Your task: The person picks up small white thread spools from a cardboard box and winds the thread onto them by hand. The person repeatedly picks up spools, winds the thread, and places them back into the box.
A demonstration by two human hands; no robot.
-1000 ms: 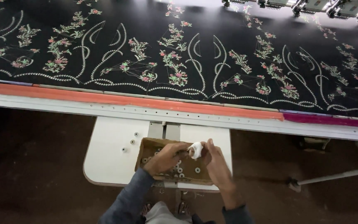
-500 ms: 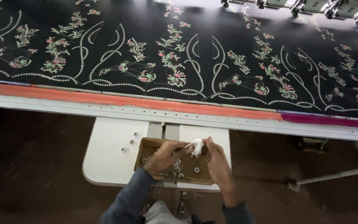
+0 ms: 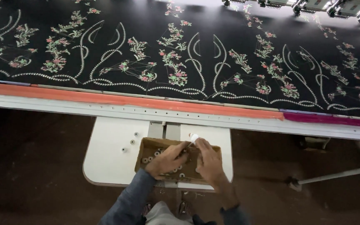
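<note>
Over cardboard box point(image 3: 146, 146) on desk point(image 3: 109, 158): my left hand point(image 3: 167, 160) now reaching among bobbins point(image 3: 146, 160), fingers spread; right hand point(image 3: 207, 160) lowering, pinching white bobbin point(image 3: 194, 137).

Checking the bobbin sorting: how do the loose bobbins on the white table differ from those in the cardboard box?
The loose bobbins are three, spread on the bare white table, untouched. The boxed bobbins are more, clustered inside the cardboard box under the left hand and right hand. Both look small, round and pale.

Right hand point(image 3: 208, 160) now flatter over cardboard box point(image 3: 146, 151); white bobbin point(image 3: 194, 137) shifts from between hands toward box's far edge; left hand point(image 3: 166, 160) dips into box.
</note>
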